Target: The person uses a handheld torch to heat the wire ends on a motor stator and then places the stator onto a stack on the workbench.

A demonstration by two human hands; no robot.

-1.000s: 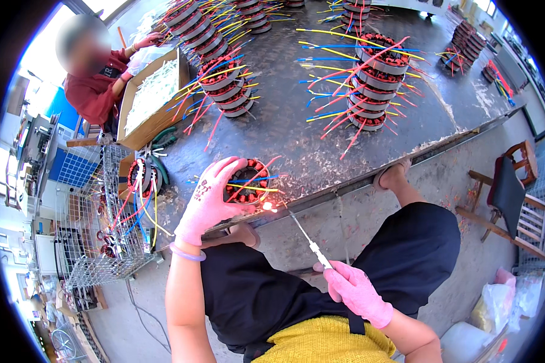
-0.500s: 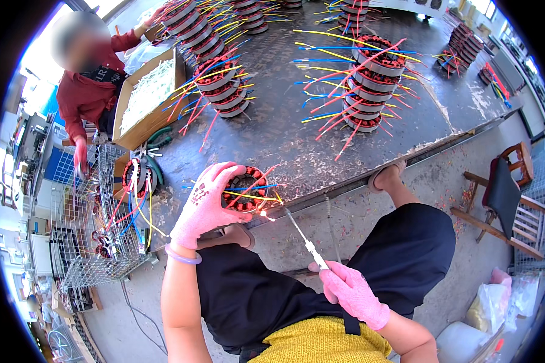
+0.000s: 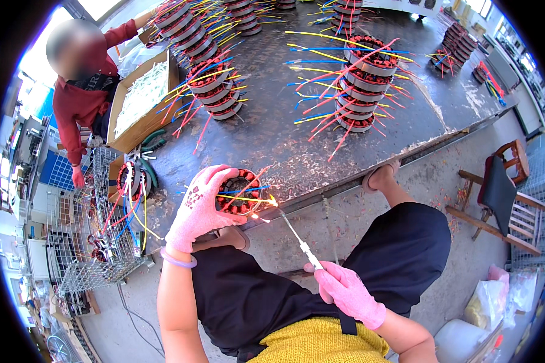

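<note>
My left hand (image 3: 201, 204), in a pink glove, is wrapped round a motor stator (image 3: 243, 204) with red windings, held at the table's near edge. Red, blue and yellow lead wires stick out of it to the right. In my right hand (image 3: 348, 291), also gloved in pink, is a slim white-handled rod tool (image 3: 303, 245) with a thin metal shaft. Its tip is close to the yellow wire's end, where a small flame (image 3: 273, 200) burns. A second flame (image 3: 260, 218) glows just below, by the stator's lower right side; its exact source is unclear.
Stacks of wired stators (image 3: 364, 85) stand on the dark worktable (image 3: 272, 133). Pliers (image 3: 154, 140) and another stator (image 3: 131, 180) lie left, near a carton of white sleeves (image 3: 140, 97). A co-worker (image 3: 85, 100) is beyond a wire basket (image 3: 97, 260). A chair (image 3: 502, 193) is right.
The rod tool's tip is now nearer the yellow wire's end, and the flame there is larger. My left hand still holds the stator. The whole view has shifted slightly.
</note>
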